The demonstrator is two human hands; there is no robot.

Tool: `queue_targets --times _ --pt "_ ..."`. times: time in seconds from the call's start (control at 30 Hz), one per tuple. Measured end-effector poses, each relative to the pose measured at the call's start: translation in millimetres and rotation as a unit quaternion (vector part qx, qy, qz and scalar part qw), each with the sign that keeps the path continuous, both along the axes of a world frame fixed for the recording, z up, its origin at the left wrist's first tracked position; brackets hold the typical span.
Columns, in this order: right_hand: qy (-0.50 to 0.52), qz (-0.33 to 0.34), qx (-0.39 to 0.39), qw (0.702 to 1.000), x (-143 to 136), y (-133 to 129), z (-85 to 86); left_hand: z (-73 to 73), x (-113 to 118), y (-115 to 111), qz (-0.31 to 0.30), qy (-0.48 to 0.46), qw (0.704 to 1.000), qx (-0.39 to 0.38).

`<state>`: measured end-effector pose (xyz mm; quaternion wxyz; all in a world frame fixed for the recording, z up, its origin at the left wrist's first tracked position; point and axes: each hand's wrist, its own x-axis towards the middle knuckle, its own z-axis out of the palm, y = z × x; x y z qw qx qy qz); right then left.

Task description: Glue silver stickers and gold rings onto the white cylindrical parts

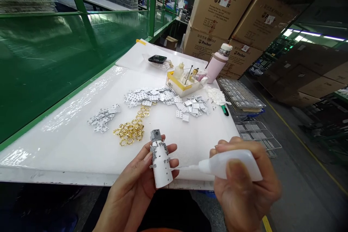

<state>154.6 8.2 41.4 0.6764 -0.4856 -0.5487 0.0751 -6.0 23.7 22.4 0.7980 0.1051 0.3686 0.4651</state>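
My left hand (141,174) is wrapped round a white model cylinder (162,168) with small grey parts along its sides and a grey block on top. It is held slightly tilted above the table's front edge. In my right hand (241,188) is a translucent white squeeze bottle (236,165), gripped on its side between thumb and fingers. Its long thin nozzle points left, and the tip is at the cylinder's right side near the lower half; whether it touches, I cannot tell. Beyond the cylinder lie a pile of gold rings (129,132) and many small white-and-grey pieces (146,97).
A clear box with yellow tape (182,88) holds small bottles and tools. Near it stand a pink flask (216,66), crumpled white tissue (217,96) and a green marker (224,110). A black phone (157,59) lies farther back. Cardboard boxes (217,7) are stacked behind the table; a green conveyor (54,54) runs left.
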Motion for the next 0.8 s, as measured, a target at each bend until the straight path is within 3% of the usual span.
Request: queue_targets --times 0.8 --pt "-0.051 0.033 0.001 0.998 -6.0 3.7 0.3 -8.7 -2.5 -1.5 0.001 -0.044 0.999 0.017"
